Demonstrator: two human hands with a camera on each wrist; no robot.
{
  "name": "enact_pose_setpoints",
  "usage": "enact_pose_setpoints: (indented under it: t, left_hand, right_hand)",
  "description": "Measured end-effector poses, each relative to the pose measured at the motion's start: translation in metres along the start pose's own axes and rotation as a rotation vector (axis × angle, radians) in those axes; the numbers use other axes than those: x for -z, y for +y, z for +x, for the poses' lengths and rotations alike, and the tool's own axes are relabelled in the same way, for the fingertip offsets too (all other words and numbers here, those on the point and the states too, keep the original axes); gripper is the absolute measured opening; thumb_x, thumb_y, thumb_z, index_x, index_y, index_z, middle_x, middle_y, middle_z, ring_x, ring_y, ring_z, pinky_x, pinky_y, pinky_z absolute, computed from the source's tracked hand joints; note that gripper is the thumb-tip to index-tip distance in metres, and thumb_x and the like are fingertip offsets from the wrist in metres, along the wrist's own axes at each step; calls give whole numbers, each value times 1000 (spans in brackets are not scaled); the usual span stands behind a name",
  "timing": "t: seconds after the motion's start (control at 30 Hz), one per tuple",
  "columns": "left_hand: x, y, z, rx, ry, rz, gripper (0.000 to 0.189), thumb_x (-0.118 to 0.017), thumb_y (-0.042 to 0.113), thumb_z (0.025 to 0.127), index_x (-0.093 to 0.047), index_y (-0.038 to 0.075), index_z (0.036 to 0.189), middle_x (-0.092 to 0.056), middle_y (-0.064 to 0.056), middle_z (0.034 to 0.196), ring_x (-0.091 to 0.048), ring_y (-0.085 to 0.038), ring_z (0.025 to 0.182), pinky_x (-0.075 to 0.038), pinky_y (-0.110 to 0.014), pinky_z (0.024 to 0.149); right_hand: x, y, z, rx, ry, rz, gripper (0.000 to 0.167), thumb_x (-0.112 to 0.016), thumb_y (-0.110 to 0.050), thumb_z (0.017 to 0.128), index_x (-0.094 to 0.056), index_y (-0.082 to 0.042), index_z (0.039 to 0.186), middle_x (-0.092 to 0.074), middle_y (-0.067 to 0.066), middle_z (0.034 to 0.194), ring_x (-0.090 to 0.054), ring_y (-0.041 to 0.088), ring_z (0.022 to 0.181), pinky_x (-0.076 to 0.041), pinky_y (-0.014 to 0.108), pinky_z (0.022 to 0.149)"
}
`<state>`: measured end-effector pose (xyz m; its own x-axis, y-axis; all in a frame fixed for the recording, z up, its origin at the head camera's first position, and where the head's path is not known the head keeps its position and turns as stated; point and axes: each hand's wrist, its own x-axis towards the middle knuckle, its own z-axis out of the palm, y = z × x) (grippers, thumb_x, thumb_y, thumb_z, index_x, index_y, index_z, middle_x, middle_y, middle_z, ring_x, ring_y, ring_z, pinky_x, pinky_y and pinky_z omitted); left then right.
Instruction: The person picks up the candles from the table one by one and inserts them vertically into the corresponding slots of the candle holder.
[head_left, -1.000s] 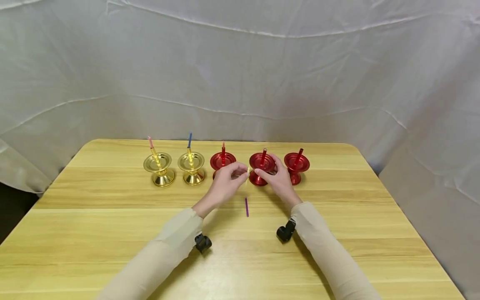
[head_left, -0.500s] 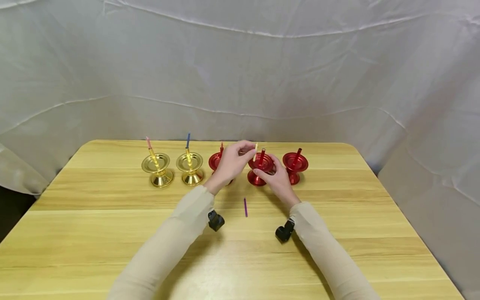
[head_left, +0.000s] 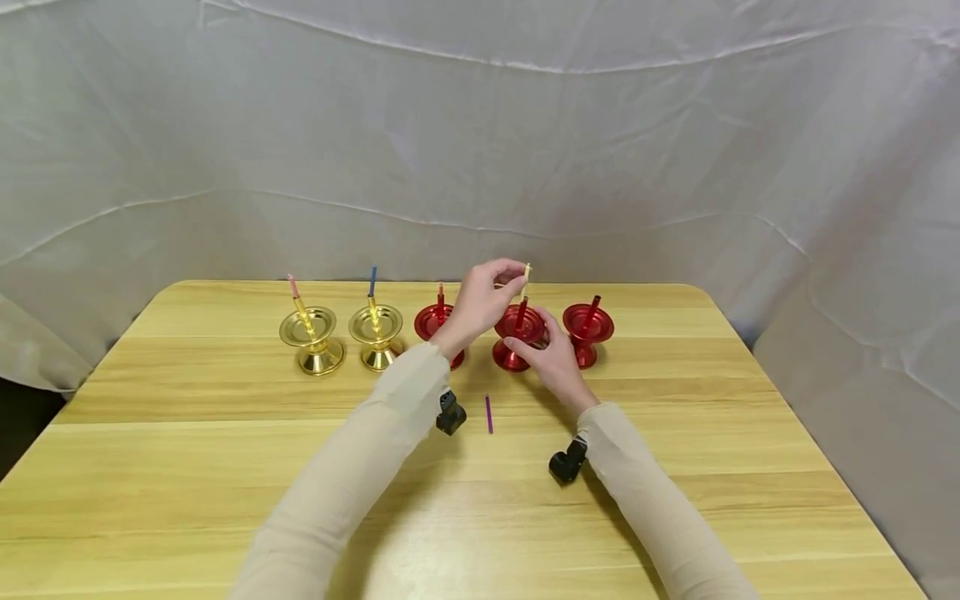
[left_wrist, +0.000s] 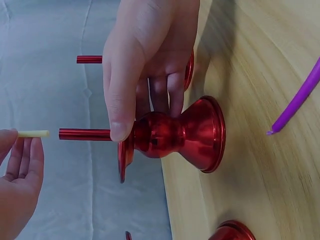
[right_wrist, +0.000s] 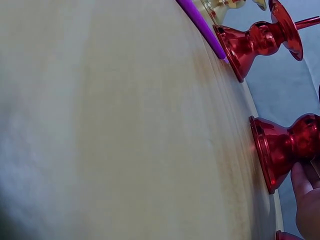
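Note:
My left hand [head_left: 480,300] pinches a thin pale-yellow candle [head_left: 527,273] upright above the tube of a red candle holder [head_left: 512,357]. In the left wrist view a small gap shows between the candle's lower end [left_wrist: 45,133] and the tube's mouth [left_wrist: 62,134]. My right hand [head_left: 557,360] grips that same holder from the right; its thumb [left_wrist: 120,127] lies at the dish and its other fingers go behind the stem. The holder stands upright on the table. Only part of the right hand [right_wrist: 309,210] appears in the right wrist view.
A purple candle [head_left: 489,414] lies on the wooden table [head_left: 225,483] in front. To the left stand a red holder [head_left: 429,323] with a pink candle and two gold holders [head_left: 321,357] with a pink and a blue candle. Another red holder [head_left: 587,357] stands at the right.
My left hand has risen and moved right with the yellow candle, from beside the red holder to over its tube. The right hand keeps its grip on the holder.

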<state>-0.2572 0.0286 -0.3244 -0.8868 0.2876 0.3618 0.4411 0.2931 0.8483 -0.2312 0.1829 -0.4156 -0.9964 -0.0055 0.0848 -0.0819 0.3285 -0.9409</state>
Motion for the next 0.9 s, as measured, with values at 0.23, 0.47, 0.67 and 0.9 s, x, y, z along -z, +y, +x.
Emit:
enact_pose_setpoints:
  t: [0.23,0.47,0.67,0.9]
  left_hand:
    - [-3,-3,5,-19,11,-2,23,-59,7,97,-66,-3,115,-67,-15,104,-62,-23,93,-51,-28,83]
    - [-7,-3,6,3,-1,8,23,-58,8,97,-65,-3,116,-67,-14,106,-63,-24,96,-51,-29,86]
    - [-11,0,8,-14,-11,61,24,-57,8,97,-65,-4,117,-66,-15,109,-62,-25,100,-51,-29,88]
    - [-11,-1,8,2,-10,57,24,-57,7,98,-65,-3,117,-66,-15,109,-62,-24,100,-51,-29,87]
  right_hand:
    - [-2,0,-1,4,-10,22,79,-75,-30,85,-33,-7,148,-48,15,140,-50,28,125,-39,42,105]
    - [-2,0,0,2,2,16,80,-75,-28,85,-32,-3,148,-48,16,140,-50,28,124,-40,41,104]
    - [-1,0,0,5,4,14,80,-74,-27,86,-31,-3,148,-48,16,141,-49,28,125,-39,41,105]
    - [0,3,1,-7,-19,24,82,-73,-31,87,-28,-5,150,-44,15,144,-46,28,127,-37,42,106]
